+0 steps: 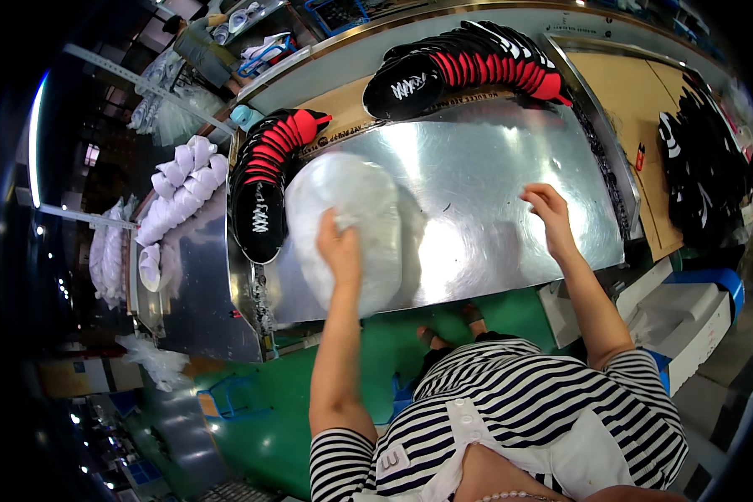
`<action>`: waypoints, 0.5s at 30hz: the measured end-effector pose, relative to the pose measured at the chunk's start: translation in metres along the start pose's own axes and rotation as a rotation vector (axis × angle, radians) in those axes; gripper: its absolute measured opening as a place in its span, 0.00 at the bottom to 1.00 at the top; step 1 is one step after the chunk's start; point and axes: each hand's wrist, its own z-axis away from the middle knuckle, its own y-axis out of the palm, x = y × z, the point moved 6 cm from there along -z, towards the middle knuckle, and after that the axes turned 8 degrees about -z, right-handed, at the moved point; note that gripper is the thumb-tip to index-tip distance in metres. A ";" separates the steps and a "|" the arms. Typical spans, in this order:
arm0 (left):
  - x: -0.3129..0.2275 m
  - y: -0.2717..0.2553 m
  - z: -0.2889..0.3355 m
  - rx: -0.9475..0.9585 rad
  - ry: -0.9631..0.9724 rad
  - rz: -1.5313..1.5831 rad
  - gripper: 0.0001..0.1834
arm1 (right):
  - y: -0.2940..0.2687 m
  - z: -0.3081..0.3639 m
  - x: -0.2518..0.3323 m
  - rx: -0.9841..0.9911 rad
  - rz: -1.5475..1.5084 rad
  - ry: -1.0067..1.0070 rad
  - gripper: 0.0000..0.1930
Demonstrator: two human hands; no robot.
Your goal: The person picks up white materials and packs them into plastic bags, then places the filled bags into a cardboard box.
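Observation:
My left hand (pixel 340 249) is closed on a white, rounded, flat piece (pixel 343 188) that looks like plastic or thin sheet. Motion blurs it, so its exact kind does not show. It stands over the left part of a shiny metal tabletop (pixel 477 184). Out to the right, my right hand (pixel 550 219) is held above the same tabletop, its fingers loosely bent and somewhat apart, with nothing visible in them. Close to the left of the white piece, a curved row of black and red shoe uppers (pixel 263 180) lies nested together, laces showing on the front one.
Along the back edge lies a longer row of black and red shoe uppers (pixel 468 67). More black uppers (pixel 699 167) and a small red tool (pixel 641 156) rest on cardboard at right. White rolled pieces (pixel 184 184) sit on the left bench. A white and blue bin (pixel 686 318) stands right.

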 end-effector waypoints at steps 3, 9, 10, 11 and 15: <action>-0.054 0.056 0.022 0.286 0.094 -0.090 0.20 | -0.054 0.010 -0.006 -0.196 0.088 0.020 0.15; -0.161 0.124 0.129 0.766 0.202 0.391 0.18 | -0.190 0.007 -0.026 -0.322 0.074 -0.072 0.23; -0.176 0.127 0.152 0.859 0.234 0.440 0.18 | -0.203 0.014 -0.032 -0.262 0.043 0.001 0.23; -0.187 0.125 0.176 0.889 0.236 0.492 0.18 | -0.201 0.033 -0.034 -0.189 0.003 0.122 0.23; -0.179 0.100 0.218 0.854 0.150 0.590 0.19 | -0.180 0.103 -0.015 0.045 -0.017 0.474 0.23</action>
